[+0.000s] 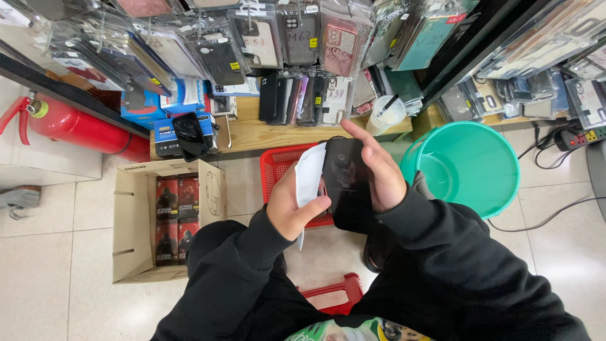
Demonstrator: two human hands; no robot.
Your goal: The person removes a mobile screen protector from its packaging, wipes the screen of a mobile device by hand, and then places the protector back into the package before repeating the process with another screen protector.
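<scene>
a red fire extinguisher (pixel 76 129) lies at the far left, its top cut off by the shelf edge. next to it an open cardboard box (pixel 129 221) holds dark packets, their print too small to make out. the left hand (pixel 291 205) pinches a white sleeve (pixel 309 173), thumb across its lower edge. the right hand (pixel 379 173) curls over a black phone case (pixel 346 180), hiding its far side. both sit over a red basket (pixel 281 165), mostly covered. a green bucket (pixel 480 164) stands just right.
</scene>
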